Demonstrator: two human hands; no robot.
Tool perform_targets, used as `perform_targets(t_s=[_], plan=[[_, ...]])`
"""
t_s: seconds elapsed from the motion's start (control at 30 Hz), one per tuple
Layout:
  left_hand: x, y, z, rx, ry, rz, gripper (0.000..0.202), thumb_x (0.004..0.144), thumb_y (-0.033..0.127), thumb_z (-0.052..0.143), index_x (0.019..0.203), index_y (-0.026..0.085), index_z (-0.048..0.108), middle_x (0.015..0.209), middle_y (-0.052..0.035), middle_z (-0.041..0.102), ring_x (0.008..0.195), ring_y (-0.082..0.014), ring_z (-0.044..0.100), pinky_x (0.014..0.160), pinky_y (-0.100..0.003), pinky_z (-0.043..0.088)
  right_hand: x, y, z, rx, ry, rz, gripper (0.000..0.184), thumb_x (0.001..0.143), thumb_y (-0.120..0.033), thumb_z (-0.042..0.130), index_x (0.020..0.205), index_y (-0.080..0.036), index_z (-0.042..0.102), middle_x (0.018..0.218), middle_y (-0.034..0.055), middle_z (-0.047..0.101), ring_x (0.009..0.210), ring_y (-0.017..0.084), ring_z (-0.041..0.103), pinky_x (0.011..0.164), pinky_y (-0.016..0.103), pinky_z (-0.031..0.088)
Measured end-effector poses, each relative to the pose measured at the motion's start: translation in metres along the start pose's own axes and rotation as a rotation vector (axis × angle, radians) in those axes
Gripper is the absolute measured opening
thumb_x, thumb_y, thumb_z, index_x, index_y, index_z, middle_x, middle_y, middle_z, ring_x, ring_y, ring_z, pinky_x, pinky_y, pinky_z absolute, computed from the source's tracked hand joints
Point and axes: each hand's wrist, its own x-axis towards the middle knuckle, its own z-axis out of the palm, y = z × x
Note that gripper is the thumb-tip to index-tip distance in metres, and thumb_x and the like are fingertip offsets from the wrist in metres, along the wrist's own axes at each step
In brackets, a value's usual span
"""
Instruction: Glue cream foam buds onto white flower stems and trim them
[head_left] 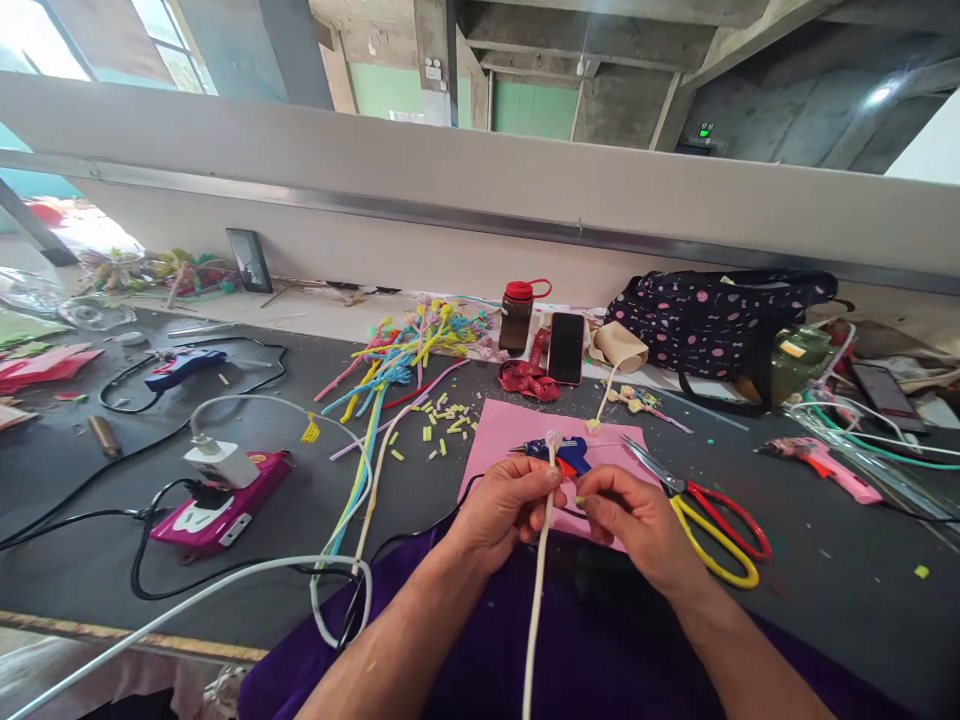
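Near the middle of the view, my left hand (517, 500) pinches a long cream cord-like stem (538, 590) just below its top. A small pale pink-white tuft (553, 440) sits on that upper end, and the stem hangs down toward my lap. Close beside it on the right, my right hand (626, 515) has thumb and forefinger together on a tiny yellow-green piece (580, 500), partly hidden by the fingers. Behind both hands a blue glue gun (574, 455) lies on a pink sheet (495, 430). Red-and-yellow-handled scissors (701, 505) rest to the right, blades over the sheet.
Cut yellow-green bits (442, 420) lie left of the sheet, near bundled colourful fuzzy stems (420, 350). A magenta power strip (225, 505) with cables is at left. Farther back stand a bottle (517, 318), a phone (566, 350) and a dark bag (705, 325). A pink glue gun (825, 465) lies right.
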Motion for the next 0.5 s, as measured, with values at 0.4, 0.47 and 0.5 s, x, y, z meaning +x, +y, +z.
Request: perform_targets(t_s=[0.4, 0.47, 0.5], plan=[[0.0028, -0.0075, 0.0037, 0.078, -0.05, -0.066, 0.024, 0.069, 0.033, 0.07, 0.063, 0.01, 0.064, 0.053, -0.0005, 0.06, 0.031, -0.0023, 0.043, 0.028, -0.012, 0.03, -0.0005, -0.0025, -0.0006, -0.396, 0.127, -0.277, 0.007, 0.087, -0.021, 0.052, 0.083, -0.019, 0.057, 0.074, -0.0006, 0.053, 0.063, 0.011, 0.05, 0.057, 0.023, 0.039], [0.0028, -0.0073, 0.0035, 0.082, -0.053, -0.081, 0.023, 0.069, 0.03, 0.071, 0.062, 0.01, 0.063, 0.052, -0.0004, 0.06, 0.031, -0.0025, 0.043, 0.028, -0.012, 0.03, -0.0009, -0.0031, -0.0022, -0.461, 0.118, -0.353, 0.006, 0.087, -0.018, 0.052, 0.084, -0.018, 0.057, 0.077, 0.0009, 0.055, 0.069, 0.013, 0.052, 0.062, 0.025, 0.041], [0.0027, -0.007, 0.0037, 0.077, -0.055, -0.086, 0.022, 0.068, 0.029, 0.071, 0.061, 0.01, 0.063, 0.051, -0.0003, 0.06, 0.032, -0.0027, 0.044, 0.028, -0.012, 0.03, -0.0011, -0.0035, -0.003, -0.479, 0.11, -0.38, 0.006, 0.086, -0.017, 0.053, 0.085, -0.018, 0.058, 0.078, 0.0016, 0.056, 0.071, 0.013, 0.053, 0.064, 0.025, 0.041]])
